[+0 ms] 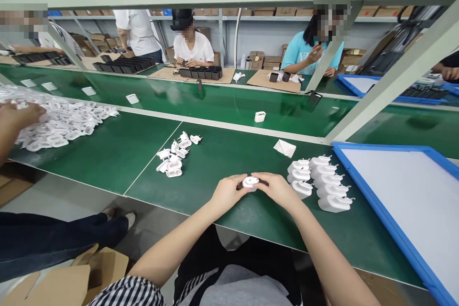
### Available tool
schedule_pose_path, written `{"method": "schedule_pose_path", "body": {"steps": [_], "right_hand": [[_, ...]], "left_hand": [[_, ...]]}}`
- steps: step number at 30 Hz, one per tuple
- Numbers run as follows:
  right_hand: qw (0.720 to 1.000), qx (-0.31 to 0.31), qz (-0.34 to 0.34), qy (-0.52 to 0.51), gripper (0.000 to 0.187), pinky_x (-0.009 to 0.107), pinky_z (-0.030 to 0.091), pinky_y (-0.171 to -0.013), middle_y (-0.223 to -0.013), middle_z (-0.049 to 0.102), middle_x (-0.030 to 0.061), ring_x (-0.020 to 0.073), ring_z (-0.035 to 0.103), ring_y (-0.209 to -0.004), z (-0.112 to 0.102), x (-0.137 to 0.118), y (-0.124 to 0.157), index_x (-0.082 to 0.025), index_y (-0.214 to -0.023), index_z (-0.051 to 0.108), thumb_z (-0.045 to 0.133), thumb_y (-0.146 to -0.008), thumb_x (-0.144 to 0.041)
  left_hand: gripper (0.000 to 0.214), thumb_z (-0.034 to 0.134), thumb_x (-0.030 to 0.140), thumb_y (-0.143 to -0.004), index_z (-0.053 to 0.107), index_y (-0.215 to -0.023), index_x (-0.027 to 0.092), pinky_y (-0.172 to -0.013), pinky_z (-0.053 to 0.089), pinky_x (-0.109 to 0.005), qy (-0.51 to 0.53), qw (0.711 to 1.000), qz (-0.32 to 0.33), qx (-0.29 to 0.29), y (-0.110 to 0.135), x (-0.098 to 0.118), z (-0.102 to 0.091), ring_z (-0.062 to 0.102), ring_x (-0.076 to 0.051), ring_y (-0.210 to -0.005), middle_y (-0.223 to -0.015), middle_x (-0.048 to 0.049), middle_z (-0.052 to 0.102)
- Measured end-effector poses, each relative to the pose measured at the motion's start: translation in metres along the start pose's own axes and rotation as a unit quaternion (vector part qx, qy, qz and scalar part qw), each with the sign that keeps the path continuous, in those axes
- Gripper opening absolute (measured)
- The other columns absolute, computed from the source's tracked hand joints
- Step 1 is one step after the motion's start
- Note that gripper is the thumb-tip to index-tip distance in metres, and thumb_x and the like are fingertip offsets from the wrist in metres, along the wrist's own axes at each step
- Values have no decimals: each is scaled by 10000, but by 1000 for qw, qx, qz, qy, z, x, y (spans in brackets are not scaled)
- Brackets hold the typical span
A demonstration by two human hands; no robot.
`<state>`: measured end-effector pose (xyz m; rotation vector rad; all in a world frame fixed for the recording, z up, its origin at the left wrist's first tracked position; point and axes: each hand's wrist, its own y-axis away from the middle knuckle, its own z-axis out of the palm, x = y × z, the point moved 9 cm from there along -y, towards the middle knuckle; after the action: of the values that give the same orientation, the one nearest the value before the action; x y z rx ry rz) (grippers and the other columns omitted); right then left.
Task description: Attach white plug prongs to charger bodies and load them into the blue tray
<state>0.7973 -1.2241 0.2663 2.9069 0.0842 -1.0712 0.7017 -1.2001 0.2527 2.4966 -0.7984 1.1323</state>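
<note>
A white plug charger (250,182) is held upright over the near edge of the green bench, pinched from both sides. My left hand (228,193) has its fingers and thumb closed on its left side. My right hand (275,188) grips its right side the same way. Right of my hands stand two rows of white plug chargers (330,184) with their pins up. A small loose pile of white plug covers (174,161) with pins lies to my left. Beyond my right hand sits a folded white paper (285,148).
A blue-framed white tray (398,186) is at the right. On the conveyor (222,105) behind a pale rail, several white housings (260,116) stand apart. A co-worker's hand (27,115) is over a large heap of white parts (68,126) at left. A slanted post (387,76) rises at right.
</note>
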Motion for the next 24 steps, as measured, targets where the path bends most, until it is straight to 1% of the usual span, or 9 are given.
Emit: {"method": "schedule_pose_path", "body": {"steps": [2,4,7,10,12,15,19,22,24], "right_hand": [[998,-39,6,44,212,253,397,-707,-954,594,15,173,538,-852,2,-3,-4,-218,-892,578,481,-704,-234],[992,-77,15,99,199,239,393,-637,-893,614,18,176,552,-799,3,-8,-8,-213,-858,588,484,-691,-186],[972,-130,38,192,170,220,345,-517,-753,629,29,175,561,-692,6,-15,-12,-187,-766,605,481,-665,-127],[953,-163,43,250,153,215,288,-461,-685,619,41,165,553,-635,7,-23,-14,-165,-710,605,477,-650,-104],[948,-174,33,264,145,213,269,-446,-669,610,42,155,546,-617,7,-27,-16,-157,-698,600,474,-651,-104],[940,-199,35,276,109,212,243,-417,-614,588,36,144,533,-575,8,-26,-17,-152,-652,592,488,-645,-122],[939,-224,49,255,75,212,246,-407,-593,580,33,147,530,-553,10,-20,-20,-153,-636,590,515,-631,-147],[951,-200,46,231,92,214,283,-437,-654,601,45,161,543,-592,9,-22,-19,-163,-672,595,507,-649,-157],[954,-173,52,239,96,224,308,-472,-697,611,61,180,551,-633,7,-22,-13,-163,-680,600,509,-652,-160]], "left_hand": [[282,498,335,-675,547,-919,202,-655,413,-210,-37,999,-2,-27,-2,3,0,554,-131,-733,-900,-6,598],[251,493,336,-678,573,-867,193,-612,415,-240,-118,991,-14,-67,-7,10,1,560,-165,-706,-797,-24,619],[174,494,254,-671,600,-765,152,-554,403,-265,-259,956,-42,-129,-13,23,1,564,-210,-671,-705,-67,617],[139,488,149,-649,605,-720,125,-534,391,-249,-334,923,-51,-182,-17,30,3,567,-214,-668,-701,-94,611],[138,485,163,-657,602,-716,120,-514,381,-238,-337,917,-21,-213,-19,32,8,567,-204,-646,-682,-94,607],[174,494,262,-669,596,-691,123,-469,354,-227,-306,917,37,-254,-22,30,16,558,-192,-596,-630,-77,595],[138,548,268,-623,587,-628,135,-434,324,-217,-276,910,38,-308,-28,24,21,537,-173,-526,-534,-40,560],[121,551,255,-618,585,-610,140,-449,335,-230,-276,911,31,-303,-29,24,17,529,-179,-511,-514,-34,544],[160,512,294,-650,589,-663,155,-489,357,-244,-258,924,66,-274,-23,31,15,537,-189,-564,-573,-39,555]]}}
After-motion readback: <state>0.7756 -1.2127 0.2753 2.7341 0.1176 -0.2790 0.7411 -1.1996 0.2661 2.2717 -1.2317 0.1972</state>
